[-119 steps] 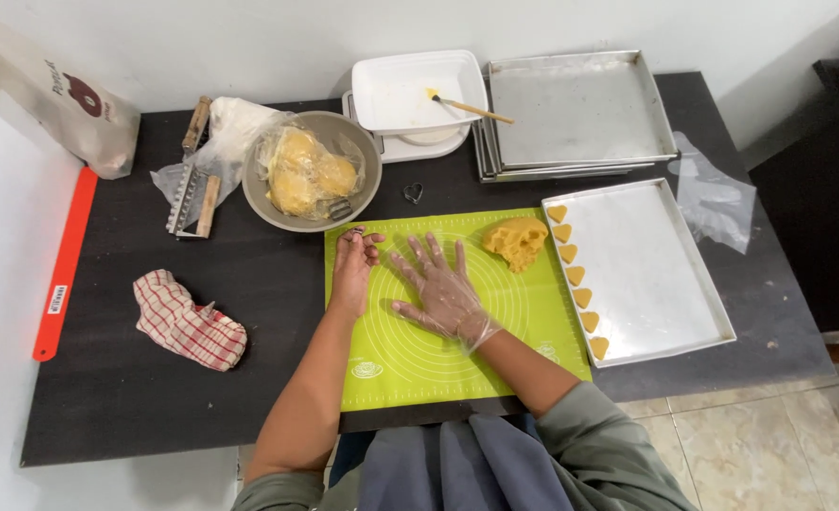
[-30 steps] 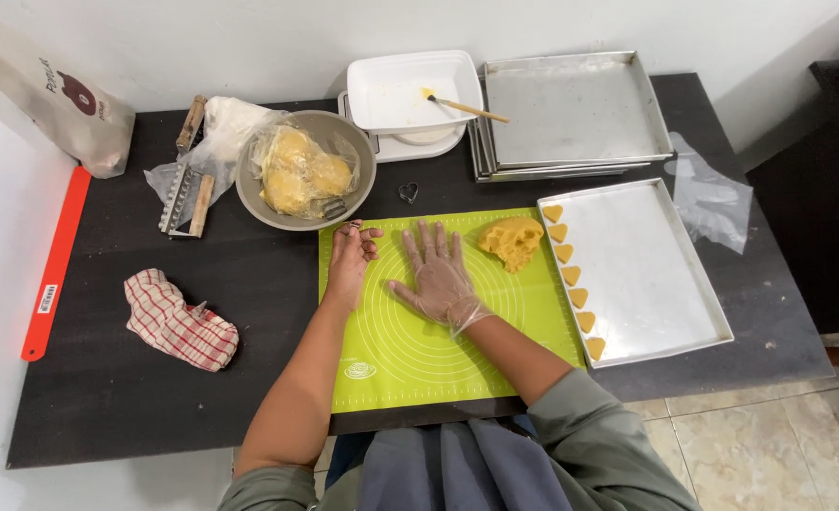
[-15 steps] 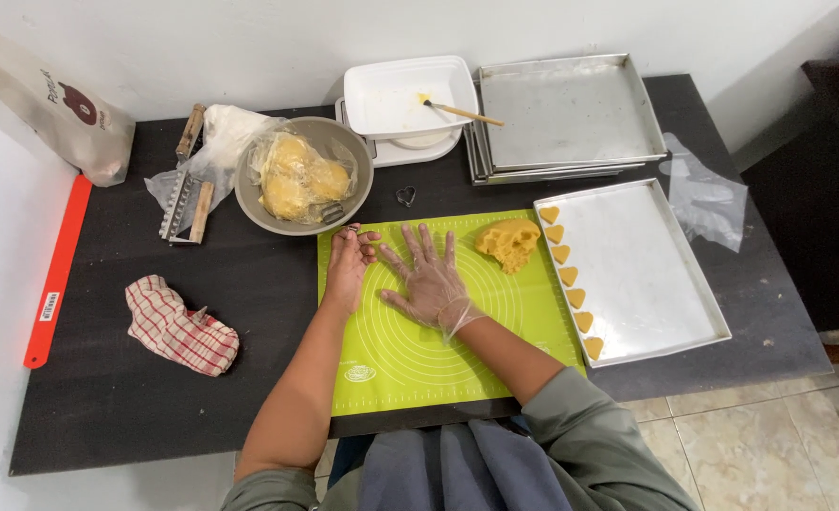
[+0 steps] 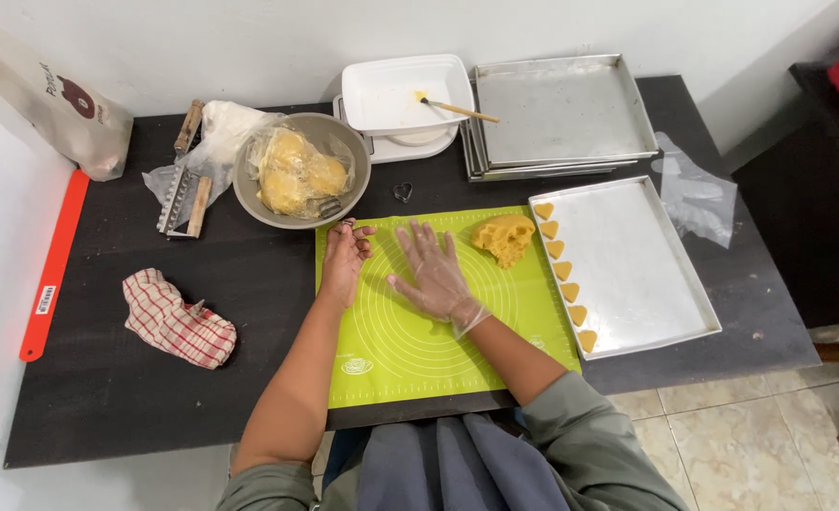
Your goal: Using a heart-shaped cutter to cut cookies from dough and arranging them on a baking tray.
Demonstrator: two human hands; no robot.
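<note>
- Lower centre of the frame: the person's forearms, in grey-green sleeves, reach up onto a bright green silicone baking mat printed with white concentric circles, lying flat on the black table.
- Right hand: covered by a thin clear plastic glove, palm down on the mat, fingers spread wide and flat, gripping nothing.
- Left hand: bare, at the mat's upper left corner, fingers curled loosely inward; whether they pinch anything cannot be told.
- Lump of yellow dough: rough, crumbly and uneven in outline, resting on the mat's upper right part, just right of the gloved fingertips and apart from them.
- Left of centre: a red-and-white checked cloth, crumpled on the table.
- Right of the mat: a shallow metal baking tray with a column of small yellow heart-shaped dough pieces along its left edge.
- Above the mat: a small heart-shaped metal cutter.
- Upper left: a grey round bowl holding plastic-wrapped yellow dough.
- Upper centre: a white square dish with a wooden-handled brush, beside a stack of empty metal trays.
</note>
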